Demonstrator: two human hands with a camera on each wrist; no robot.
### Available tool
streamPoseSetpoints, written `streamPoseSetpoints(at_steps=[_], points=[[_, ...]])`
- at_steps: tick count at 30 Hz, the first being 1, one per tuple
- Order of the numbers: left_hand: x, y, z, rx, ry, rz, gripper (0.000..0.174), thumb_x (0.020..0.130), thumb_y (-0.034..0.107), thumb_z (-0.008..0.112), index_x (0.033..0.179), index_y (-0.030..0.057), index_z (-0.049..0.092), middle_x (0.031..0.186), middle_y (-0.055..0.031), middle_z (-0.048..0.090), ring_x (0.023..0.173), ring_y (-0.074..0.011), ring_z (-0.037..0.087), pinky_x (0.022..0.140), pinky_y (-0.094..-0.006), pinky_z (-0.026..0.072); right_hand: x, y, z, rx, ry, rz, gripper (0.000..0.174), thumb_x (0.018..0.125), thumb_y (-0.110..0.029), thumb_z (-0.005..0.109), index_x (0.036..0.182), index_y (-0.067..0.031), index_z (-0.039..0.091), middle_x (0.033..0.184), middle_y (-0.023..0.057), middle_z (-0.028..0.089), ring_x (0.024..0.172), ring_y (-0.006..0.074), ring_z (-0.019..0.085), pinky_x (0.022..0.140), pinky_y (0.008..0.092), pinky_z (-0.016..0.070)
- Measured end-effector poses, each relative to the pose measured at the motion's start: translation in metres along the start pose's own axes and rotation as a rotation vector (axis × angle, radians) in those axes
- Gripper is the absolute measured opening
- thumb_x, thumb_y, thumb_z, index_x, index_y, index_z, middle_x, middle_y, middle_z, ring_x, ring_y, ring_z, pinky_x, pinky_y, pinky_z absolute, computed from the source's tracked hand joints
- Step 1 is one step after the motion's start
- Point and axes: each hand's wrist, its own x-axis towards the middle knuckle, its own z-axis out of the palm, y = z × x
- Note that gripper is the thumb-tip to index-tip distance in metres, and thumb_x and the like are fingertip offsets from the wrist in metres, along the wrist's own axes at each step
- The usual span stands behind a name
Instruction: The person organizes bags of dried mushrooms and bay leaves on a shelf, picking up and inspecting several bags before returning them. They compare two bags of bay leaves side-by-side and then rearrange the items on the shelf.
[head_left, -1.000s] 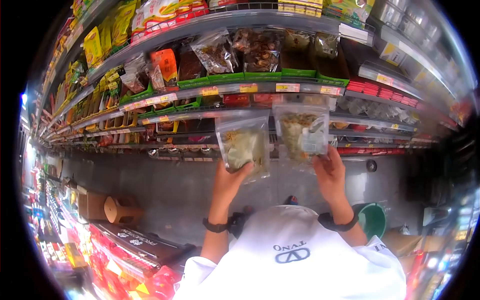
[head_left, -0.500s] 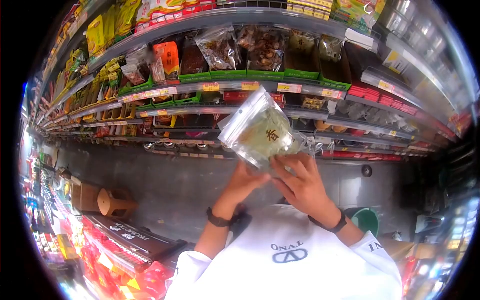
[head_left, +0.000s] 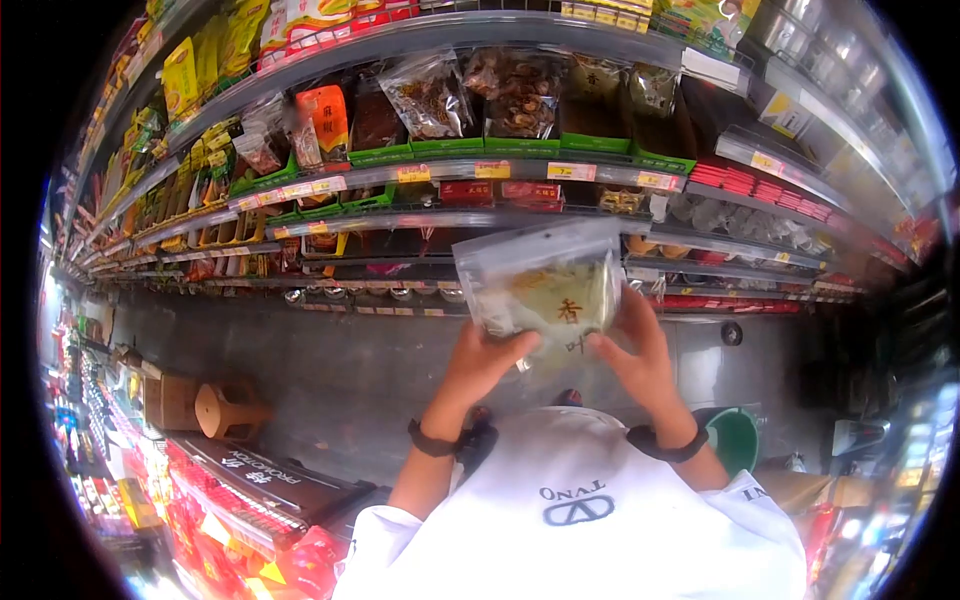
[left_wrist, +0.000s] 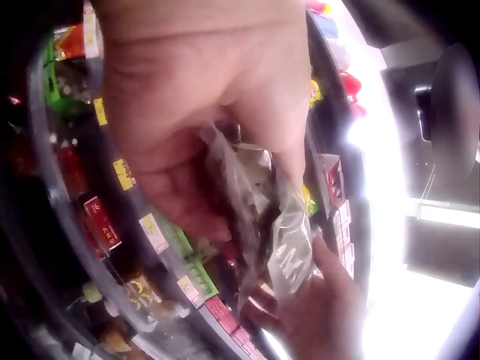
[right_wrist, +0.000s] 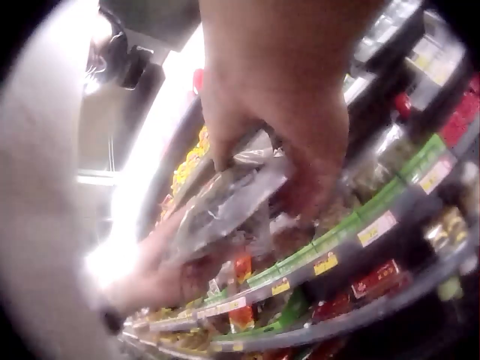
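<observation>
A clear zip bag of dried bay leaves (head_left: 545, 285) with dark Chinese lettering faces up in the head view, its pale green contents showing through. The left hand (head_left: 483, 362) grips its lower left part, thumb over the front. On the lower right part, the right hand (head_left: 640, 350) holds it the same way, fingers behind. From the left wrist, layers of clear plastic (left_wrist: 292, 247) show between the left hand (left_wrist: 202, 90) and the right hand. A bag edge (right_wrist: 232, 206) runs below the right hand (right_wrist: 281, 105) in the right wrist view. Any second bag behind is hidden.
Store shelves (head_left: 450, 170) curve across the front, with green-edged boxes (head_left: 525, 147) of bagged dried goods and an orange packet (head_left: 322, 122). A brown stool (head_left: 225, 408) and a green bucket (head_left: 735, 438) stand on the floor. A promotion display (head_left: 265, 475) is at left.
One second ago each hand held its own bag, side by side. The hands brought the bags together into a tilted overlap; now one bag shows in front, straightened, with both hands at its lower corners.
</observation>
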Motion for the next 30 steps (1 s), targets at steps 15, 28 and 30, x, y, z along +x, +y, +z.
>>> streamPoseSetpoints(at_steps=[15,28,30], points=[[-0.010,-0.001,-0.031,-0.099,0.272,0.147,0.044,0.087,0.007,0.072,0.127,0.0042,0.053,0.112,-0.0054,0.066,0.093,-0.0117,0.065,0.066,-0.0245,0.0555,0.004,0.029,-0.052,0.298,0.429,0.167,0.025,0.086,-0.014,0.075,0.105,-0.0046,0.063,0.090,-0.0022,0.065,0.076,0.0048,0.056,0.067,0.0202,0.0433],[-0.006,-0.003,-0.016,-0.055,0.356,0.075,0.049,0.092,0.014,0.068,0.135,0.0058,0.046,0.118,-0.0063,0.061,0.098,-0.0161,0.063,0.072,-0.0302,0.0555,0.003,0.059,-0.081,0.239,0.427,0.181,0.030,0.085,-0.018,0.077,0.106,-0.0036,0.062,0.088,-0.0028,0.062,0.073,0.0038,0.053,0.063,0.0194,0.0396],[-0.002,-0.006,-0.010,-0.049,0.371,0.064,0.047,0.094,0.018,0.066,0.135,0.0053,0.046,0.120,-0.0066,0.060,0.100,-0.0174,0.063,0.073,-0.0319,0.0567,0.002,0.048,-0.086,0.241,0.440,0.209,0.030,0.086,-0.018,0.077,0.106,-0.0036,0.062,0.089,-0.0028,0.062,0.074,0.0036,0.053,0.062,0.0195,0.0389]])
